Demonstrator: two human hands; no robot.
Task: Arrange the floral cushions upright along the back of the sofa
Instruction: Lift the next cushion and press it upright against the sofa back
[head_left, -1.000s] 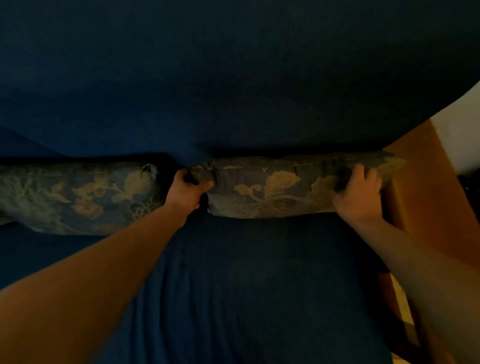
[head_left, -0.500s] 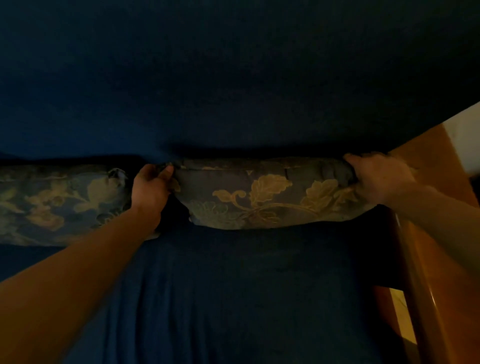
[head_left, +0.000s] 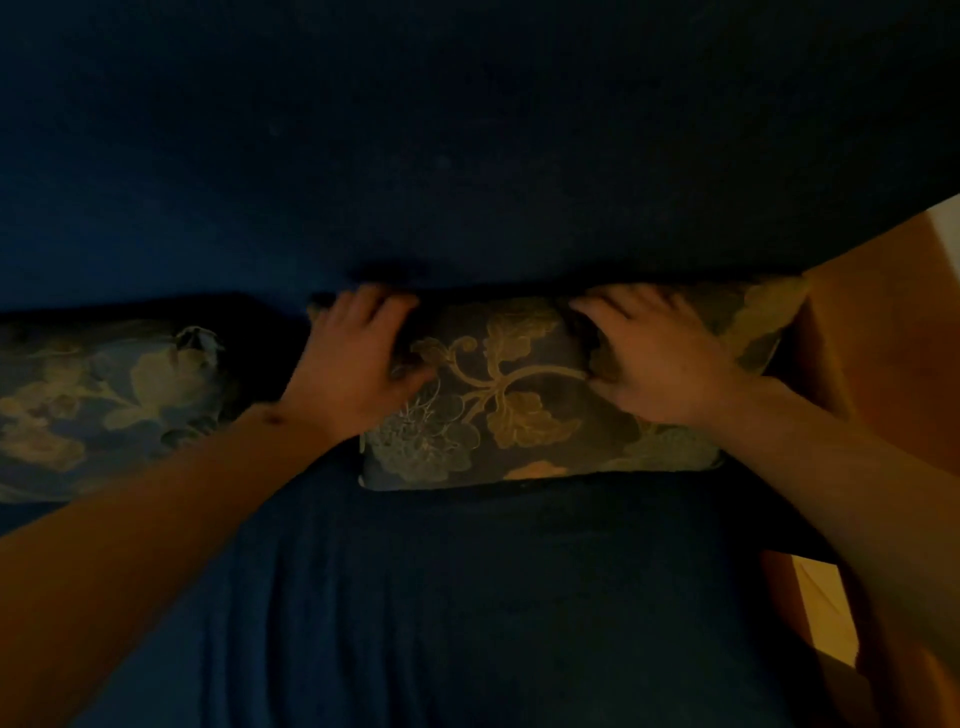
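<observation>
Both forearms are bare to the frame's edge with no sleeve showing, and the left hand (head_left: 347, 370) and right hand (head_left: 655, 364) wear no gloves.

Single head-worn view, looking steeply down, close over sofa (head_left: 467, 597) seat and backrest

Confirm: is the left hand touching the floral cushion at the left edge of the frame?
No, the left hand rests on the right cushion; the left cushion lies apart.
</observation>
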